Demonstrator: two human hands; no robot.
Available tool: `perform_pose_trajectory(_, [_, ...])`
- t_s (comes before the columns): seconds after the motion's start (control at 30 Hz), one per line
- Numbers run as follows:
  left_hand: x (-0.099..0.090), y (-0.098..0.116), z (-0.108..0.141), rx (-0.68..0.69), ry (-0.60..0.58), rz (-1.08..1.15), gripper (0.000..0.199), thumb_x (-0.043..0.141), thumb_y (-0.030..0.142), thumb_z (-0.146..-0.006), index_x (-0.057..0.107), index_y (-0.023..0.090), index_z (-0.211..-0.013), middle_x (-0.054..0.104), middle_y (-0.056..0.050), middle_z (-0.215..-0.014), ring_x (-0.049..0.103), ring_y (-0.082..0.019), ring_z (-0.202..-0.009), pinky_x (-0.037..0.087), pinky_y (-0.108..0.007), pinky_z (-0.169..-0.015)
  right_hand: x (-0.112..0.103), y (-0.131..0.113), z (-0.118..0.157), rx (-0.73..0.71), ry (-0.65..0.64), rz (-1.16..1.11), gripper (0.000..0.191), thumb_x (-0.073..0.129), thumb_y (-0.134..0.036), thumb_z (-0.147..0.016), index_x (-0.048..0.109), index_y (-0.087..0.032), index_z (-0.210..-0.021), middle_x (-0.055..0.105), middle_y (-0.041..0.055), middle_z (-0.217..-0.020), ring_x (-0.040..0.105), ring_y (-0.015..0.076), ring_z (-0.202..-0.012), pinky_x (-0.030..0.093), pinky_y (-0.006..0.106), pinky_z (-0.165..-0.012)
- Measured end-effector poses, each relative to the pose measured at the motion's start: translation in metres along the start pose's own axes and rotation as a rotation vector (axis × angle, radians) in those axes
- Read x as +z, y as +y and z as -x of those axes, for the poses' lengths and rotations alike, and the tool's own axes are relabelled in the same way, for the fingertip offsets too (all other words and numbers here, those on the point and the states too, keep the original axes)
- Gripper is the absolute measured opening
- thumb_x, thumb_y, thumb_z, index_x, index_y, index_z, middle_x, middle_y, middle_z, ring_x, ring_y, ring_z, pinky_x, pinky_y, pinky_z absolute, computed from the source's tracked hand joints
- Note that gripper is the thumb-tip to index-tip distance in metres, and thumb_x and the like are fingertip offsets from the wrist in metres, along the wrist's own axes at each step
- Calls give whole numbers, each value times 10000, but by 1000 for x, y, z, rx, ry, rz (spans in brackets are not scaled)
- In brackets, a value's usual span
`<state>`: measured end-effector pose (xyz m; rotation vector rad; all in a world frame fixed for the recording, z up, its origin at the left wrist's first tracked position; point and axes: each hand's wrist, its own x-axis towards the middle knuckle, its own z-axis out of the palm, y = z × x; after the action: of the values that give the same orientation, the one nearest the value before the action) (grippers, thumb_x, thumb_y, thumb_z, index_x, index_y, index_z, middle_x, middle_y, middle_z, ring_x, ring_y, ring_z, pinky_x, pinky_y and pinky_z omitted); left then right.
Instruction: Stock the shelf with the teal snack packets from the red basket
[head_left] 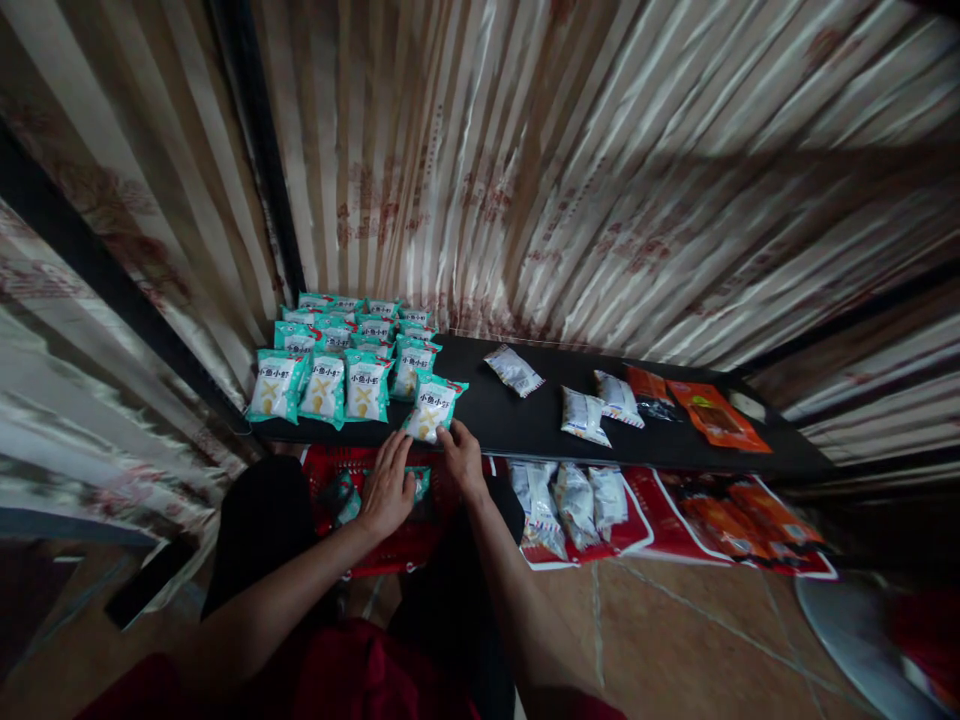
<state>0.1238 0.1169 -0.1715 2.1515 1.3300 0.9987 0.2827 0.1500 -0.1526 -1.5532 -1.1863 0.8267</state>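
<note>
Squaring up the teal packet (433, 405) seems best done lightly, right hand (463, 460) pinching its lower right, left hand (387, 490) at lower left, grip unclear.

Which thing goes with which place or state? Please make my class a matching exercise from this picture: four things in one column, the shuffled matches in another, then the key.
Things
1. Rows of teal 小鱼小虾 packets
2. Red basket
3. Pleated curtain
4. Right hand

Matches
A. Behind the black shelf
B. At the lower right of the rightmost teal packet
C. On the shelf's left end
D. Below the shelf's front edge

Pairs: 1-C, 2-D, 3-A, 4-B
</note>
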Motion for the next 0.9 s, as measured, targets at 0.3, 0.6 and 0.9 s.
perform_pose_trajectory(0.3, [9, -13, -23, 47, -20, -71, 513, 377, 91, -813, 400, 95, -1325, 343, -147, -1456, 263, -238, -1373, 324, -452, -1109, 17, 3, -32, -48, 15, 66, 383, 507, -403, -797, 632, -138, -1043, 696, 77, -945, 628, 208, -837, 482, 309, -779])
perform_pose_trajectory(0.6, [6, -15, -34, 39, -35, -89, 512, 376, 81, -810, 394, 90, -1322, 329, -146, -1463, 252, -225, -1379, 312, -435, -1119, 26, 2, -43, -48, -35, 100, 369, 507, -381, -809, 637, -162, -1076, 696, 67, -1002, 630, 203, -883, 477, 316, -832])
perform_pose_trajectory(0.9, [9, -16, -32, 31, -51, -101, 503, 372, 87, -818, 396, 81, -1320, 307, -160, -1471, 252, -236, -1378, 320, -434, -1111, 27, 13, -48, -123, -23, 149, 522, 512, -344, -820, 463, -225, -1326, 623, 58, -1212, 599, 210, -1068, 456, 347, -931])
